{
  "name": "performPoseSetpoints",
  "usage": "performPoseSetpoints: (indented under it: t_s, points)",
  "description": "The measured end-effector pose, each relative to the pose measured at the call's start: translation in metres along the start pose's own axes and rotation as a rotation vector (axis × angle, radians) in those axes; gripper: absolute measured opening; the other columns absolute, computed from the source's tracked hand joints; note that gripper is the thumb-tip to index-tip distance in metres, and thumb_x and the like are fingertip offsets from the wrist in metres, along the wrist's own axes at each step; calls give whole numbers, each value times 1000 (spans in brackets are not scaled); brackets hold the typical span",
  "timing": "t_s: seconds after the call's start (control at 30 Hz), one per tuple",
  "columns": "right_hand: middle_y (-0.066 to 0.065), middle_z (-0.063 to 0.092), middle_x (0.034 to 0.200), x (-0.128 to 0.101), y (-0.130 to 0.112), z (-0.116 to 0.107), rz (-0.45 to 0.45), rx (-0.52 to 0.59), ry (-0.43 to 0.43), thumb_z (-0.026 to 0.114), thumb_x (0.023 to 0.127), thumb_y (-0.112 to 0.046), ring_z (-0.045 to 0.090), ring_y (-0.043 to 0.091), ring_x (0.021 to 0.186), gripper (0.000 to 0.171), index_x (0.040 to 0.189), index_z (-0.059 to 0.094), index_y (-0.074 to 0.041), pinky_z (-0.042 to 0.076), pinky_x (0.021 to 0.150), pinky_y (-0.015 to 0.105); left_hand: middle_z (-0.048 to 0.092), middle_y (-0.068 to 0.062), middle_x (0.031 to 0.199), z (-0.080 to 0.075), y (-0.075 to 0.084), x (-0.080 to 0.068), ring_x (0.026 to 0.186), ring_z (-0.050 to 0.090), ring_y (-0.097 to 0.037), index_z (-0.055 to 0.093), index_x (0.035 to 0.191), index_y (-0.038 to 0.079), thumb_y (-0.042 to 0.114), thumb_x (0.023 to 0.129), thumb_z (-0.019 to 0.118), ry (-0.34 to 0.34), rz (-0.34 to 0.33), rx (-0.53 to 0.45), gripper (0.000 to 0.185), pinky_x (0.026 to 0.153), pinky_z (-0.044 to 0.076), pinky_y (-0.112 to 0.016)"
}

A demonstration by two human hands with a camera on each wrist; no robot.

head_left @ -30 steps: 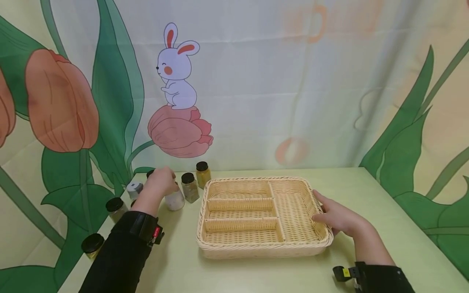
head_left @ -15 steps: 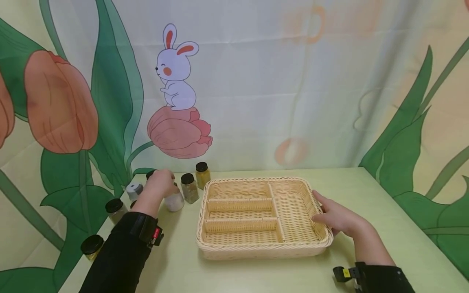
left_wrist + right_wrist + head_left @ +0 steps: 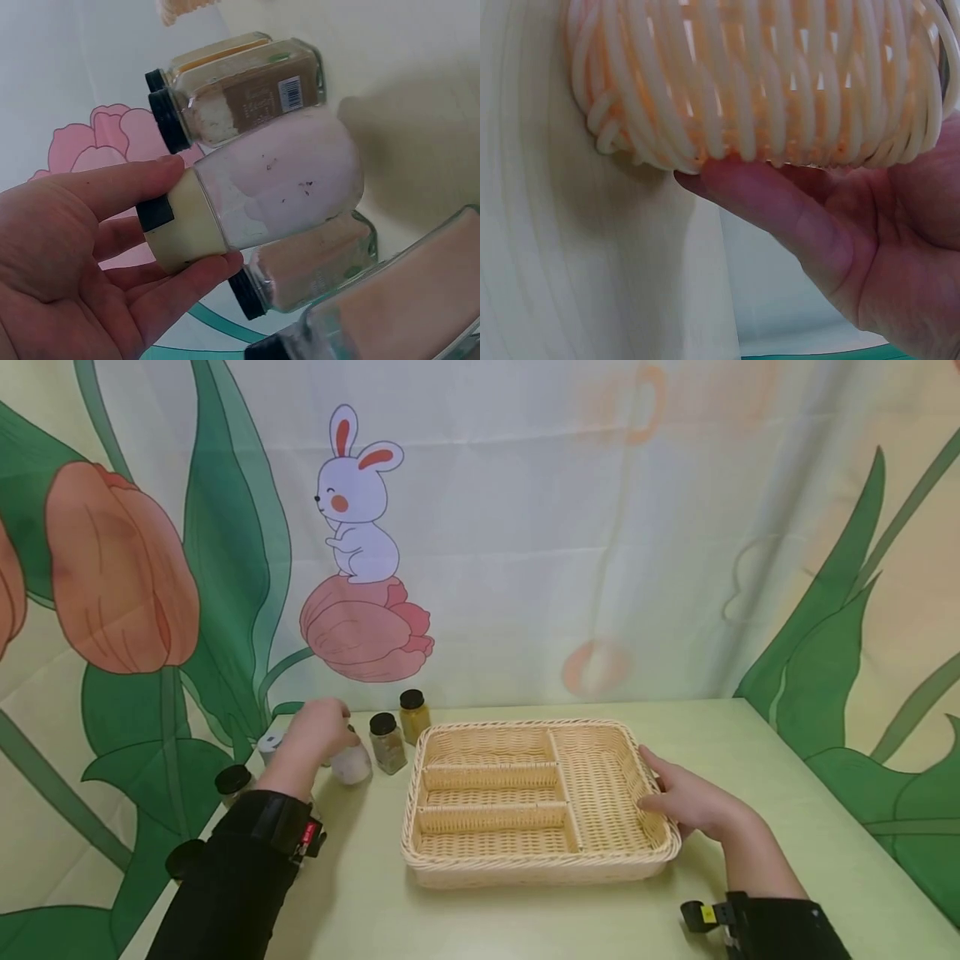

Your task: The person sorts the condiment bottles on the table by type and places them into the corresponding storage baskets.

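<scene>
A person stands at a pale green bench (image 3: 525, 918). Their left hand (image 3: 318, 731) curls around the cream cap of a round jar of white powder (image 3: 285, 180), at the far left among several black-lidded spice jars (image 3: 387, 743). Their right hand (image 3: 693, 802) grips the right rim of a woven basket (image 3: 525, 860) with empty compartments, thumb pressed against its outer wall.
</scene>
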State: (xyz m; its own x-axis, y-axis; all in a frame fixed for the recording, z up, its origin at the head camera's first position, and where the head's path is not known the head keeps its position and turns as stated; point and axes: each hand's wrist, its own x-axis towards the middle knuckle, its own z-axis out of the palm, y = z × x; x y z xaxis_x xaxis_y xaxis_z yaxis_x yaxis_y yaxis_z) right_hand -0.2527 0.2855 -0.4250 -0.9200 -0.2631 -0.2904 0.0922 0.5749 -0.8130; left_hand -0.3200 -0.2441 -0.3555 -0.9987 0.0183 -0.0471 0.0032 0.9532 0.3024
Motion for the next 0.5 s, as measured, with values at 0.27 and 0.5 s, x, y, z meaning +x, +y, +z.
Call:
performPoseSetpoints:
  t_s: [0.27,0.5]
  points:
    - [41,21,155,0,-1,0,2,4,-1,63,99,-14,68,28,80,93,164,-4,-14,58,58,48,61,-29,126,-20,11,-10,107,61,-42,61,129,-9,19,90,75,19,-2,-21,50,83,56,-51]
    - [41,23,154,-1,-2,0,11,15,2,63,99,-14,68,28,80,94,165,-3,-16,58,59,48,59,-29,130,-36,18,-15,111,59,-42,59,134,-8,19,92,74,34,11,-27,52,88,55,-53]
